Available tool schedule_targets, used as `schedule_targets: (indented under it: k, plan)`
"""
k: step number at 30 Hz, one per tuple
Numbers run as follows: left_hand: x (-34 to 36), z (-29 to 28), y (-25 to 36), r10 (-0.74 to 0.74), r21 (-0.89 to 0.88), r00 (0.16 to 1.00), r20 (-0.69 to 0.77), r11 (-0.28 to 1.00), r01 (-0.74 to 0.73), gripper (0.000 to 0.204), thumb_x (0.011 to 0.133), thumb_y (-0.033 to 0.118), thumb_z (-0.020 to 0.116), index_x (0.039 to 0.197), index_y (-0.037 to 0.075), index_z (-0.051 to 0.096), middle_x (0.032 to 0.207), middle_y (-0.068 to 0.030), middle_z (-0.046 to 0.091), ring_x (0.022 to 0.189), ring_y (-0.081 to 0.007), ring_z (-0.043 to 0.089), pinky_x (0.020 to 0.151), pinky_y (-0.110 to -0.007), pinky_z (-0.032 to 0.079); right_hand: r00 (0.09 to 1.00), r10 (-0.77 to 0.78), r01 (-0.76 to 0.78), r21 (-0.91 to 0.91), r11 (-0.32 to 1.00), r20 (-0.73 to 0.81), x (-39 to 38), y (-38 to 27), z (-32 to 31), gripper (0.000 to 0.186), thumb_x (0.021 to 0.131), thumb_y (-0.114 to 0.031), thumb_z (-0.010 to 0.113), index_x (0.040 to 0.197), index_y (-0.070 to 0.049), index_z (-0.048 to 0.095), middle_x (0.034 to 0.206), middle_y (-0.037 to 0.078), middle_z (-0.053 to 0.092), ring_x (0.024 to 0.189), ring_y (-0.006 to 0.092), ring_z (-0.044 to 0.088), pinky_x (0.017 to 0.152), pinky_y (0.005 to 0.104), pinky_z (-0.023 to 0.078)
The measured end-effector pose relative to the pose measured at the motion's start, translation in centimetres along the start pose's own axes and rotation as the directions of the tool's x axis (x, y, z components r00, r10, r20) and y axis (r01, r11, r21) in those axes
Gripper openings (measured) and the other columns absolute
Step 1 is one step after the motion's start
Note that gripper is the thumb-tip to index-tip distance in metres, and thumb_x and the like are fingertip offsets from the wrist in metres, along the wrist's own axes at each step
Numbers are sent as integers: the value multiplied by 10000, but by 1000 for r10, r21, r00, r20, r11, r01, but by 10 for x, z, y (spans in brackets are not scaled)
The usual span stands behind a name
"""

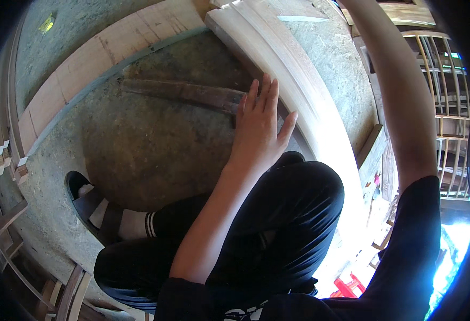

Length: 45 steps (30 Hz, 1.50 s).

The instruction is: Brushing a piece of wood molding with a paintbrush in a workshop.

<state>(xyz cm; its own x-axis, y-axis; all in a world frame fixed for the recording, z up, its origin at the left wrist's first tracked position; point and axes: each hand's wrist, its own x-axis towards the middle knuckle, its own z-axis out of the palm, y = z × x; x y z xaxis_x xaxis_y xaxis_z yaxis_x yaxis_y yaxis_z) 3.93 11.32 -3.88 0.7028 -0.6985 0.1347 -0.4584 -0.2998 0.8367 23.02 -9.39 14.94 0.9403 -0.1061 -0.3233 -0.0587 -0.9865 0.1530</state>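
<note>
A person crouched on a concrete floor (138, 144), left hand (259, 131) flat with fingers spread, resting on a dark wooden plank (187, 92) beside a pale curved wooden beam (294, 69). The right arm (401, 96) reached up out of view, so its hand's grip could not be told.

- A pale curved wooden beam (299, 80) lay on the concrete floor, arcing from top centre down to the right.
- A dark, worn wooden plank (187, 93) lay flat just beside it, one end under the fingers.

Dim, glare lower rt, fisheye-warped edges
</note>
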Motion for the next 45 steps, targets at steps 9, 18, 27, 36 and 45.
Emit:
schedule_targets:
  k: [9, 18, 27, 36, 45]
  plan:
    - [0, 0, 0, 3, 8, 1000, -17, 1000, -3, 772, 1060, 507, 498, 1580, -31, 307, 1617, -303, 325, 1518, -492, 272, 1234, -598, 270, 978, 165, -166, 1, 986, -127, -7, -8, 25, 538, 964, -432, 623, 1120, 71, 734, 1106, 285, 732, 1042, 414, 707, 916, 466, 548]
    - [-1, -3, -3, -4, 31, 1000, -16, 999, 5, 775, 1061, 514, 490, 1577, -34, 305, 1619, -304, 321, 1515, -494, 277, 1235, -593, 274, 900, 226, -197, 115, 974, -373, -43, -24, 50, 359, 946, -309, 600, 934, 4, 776, 931, 259, 744, 894, 418, 729, 821, 505, 573]
    - [-3, 0, -3, -11, 26, 1000, -15, 1000, 11, 771, 1062, 514, 487, 1585, -18, 293, 1632, -281, 313, 1519, -487, 273, 1239, -583, 270, 893, 178, -237, -94, 967, -413, -53, -55, 59, 345, 965, -292, 561, 878, -20, 755, 870, 244, 741, 835, 400, 731, 803, 513, 564]
    - [-2, 0, -3, -19, 18, 1000, -14, 1000, 19, 753, 1061, 495, 498, 1584, -11, 303, 1631, -272, 326, 1522, -486, 267, 1241, -585, 258, 888, 242, -230, 76, 970, -391, -65, -55, 54, 360, 959, -324, 591, 892, -18, 769, 848, 249, 733, 823, 413, 728, 770, 523, 559]
    - [-4, -1, -2, -28, 19, 1000, -4, 999, 28, 749, 1057, 502, 505, 1584, 5, 312, 1625, -263, 344, 1508, -497, 291, 1226, -601, 284, 818, 257, -179, 198, 964, -515, -66, -50, 72, 316, 957, -294, 610, 887, -20, 753, 859, 258, 727, 826, 425, 716, 775, 530, 548]
